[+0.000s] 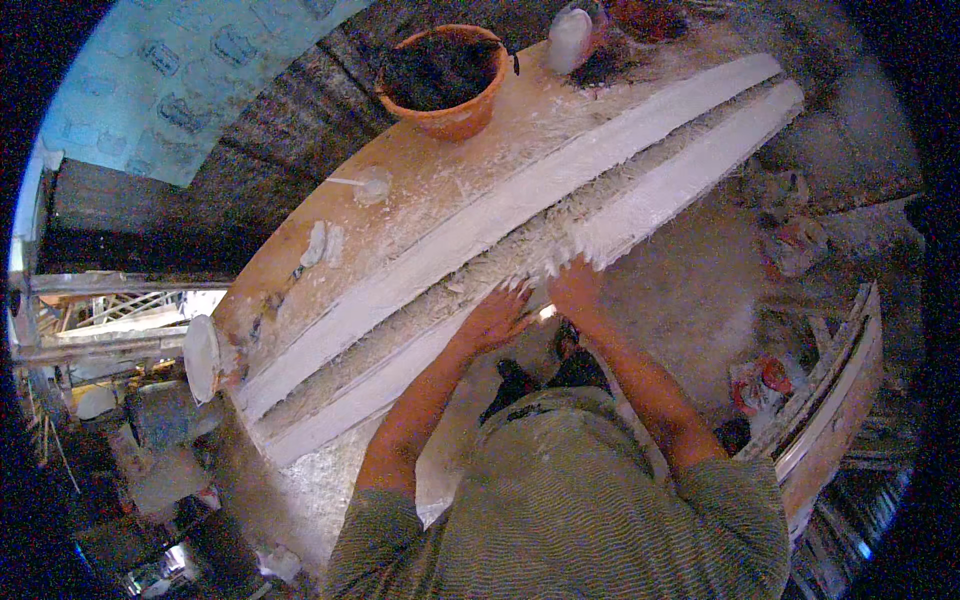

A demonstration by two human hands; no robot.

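Note:
A long white plaster-like moulding lies slantwise on a wooden tabletop, with two pale raised bands and a rough, fibrous grey channel between them. At its near side, around the middle, my left hand rests with fingers apart and whitened tips on the near band. Just right of it, my right hand touches the same edge, where the white stuff looks ragged and tufted. Its fingertips blend into that white material, so their grip is hidden. No tool shows in either hand.
An orange bucket with a dark inside stands on the table's far side. Nearer lie a white scoop-like piece and pale lumps. A white round container stands at the left edge. Curved boards lean at right.

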